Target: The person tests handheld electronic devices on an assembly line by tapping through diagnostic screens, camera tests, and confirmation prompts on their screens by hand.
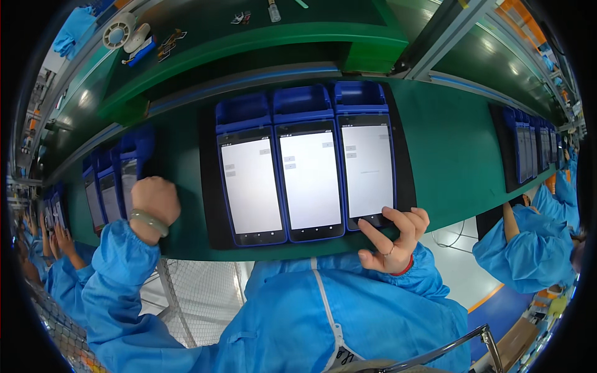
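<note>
Three blue handheld terminals lie side by side on a black mat (403, 149) in front of me, their white screens lit: the left terminal (252, 186), the middle terminal (311, 186) and the right terminal (368, 180). At the lower edge of the right terminal is my right hand (398, 242), fingers apart, the fingertips at the bottom of its screen. It grips nothing. My left hand (157, 200), with a pale bangle at the wrist, is beside another group of blue terminals (110, 186). Its fingers are hidden behind the back of the hand.
A green bench (444, 149) carries the mats. A raised green shelf (211, 53) runs behind, with a tape roll (118, 31) and small parts on it. Further terminals (528, 149) stand at the right. Co-workers in blue sleeves (528, 248) sit at both sides.
</note>
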The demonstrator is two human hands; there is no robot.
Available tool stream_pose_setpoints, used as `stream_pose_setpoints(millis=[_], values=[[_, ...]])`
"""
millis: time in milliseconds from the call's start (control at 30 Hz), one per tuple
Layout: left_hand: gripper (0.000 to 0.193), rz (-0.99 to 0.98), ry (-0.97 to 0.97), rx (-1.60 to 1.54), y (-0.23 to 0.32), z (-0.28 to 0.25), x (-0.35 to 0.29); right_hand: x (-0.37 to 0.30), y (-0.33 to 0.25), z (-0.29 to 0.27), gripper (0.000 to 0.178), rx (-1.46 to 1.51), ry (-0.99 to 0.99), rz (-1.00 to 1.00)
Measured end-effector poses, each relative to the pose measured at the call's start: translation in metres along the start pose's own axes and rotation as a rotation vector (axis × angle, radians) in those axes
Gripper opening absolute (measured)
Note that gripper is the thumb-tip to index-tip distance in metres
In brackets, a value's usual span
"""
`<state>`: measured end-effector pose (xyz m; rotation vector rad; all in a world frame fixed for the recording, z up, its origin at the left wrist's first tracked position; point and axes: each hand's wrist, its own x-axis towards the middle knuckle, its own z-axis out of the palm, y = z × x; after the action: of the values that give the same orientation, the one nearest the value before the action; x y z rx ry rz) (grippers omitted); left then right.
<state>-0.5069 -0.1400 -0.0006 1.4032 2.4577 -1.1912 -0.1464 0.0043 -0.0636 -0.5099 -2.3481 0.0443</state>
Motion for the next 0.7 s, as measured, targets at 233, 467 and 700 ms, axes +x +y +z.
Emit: stream_pose_setpoints(millis=[233, 467, 700], values=[[0.013, 0.165, 0.32, -0.216, -0.005, 0.003, -0.012, 0.041, -0.051, 0.011, 0.039, 0.124, -0.087, -0.05], [0.008, -0.169, 0.831, -0.858, -0.096, 0.04, -0.041, 0.043, -0.052, 0.01, 0.044, 0.149, -0.16, -0.094], [0.033, -0.742, 0.652, -0.92, -0.259, 0.245, -0.035, 0.07, -0.1, 0.039, 0.046, 0.207, -0.264, -0.22]])
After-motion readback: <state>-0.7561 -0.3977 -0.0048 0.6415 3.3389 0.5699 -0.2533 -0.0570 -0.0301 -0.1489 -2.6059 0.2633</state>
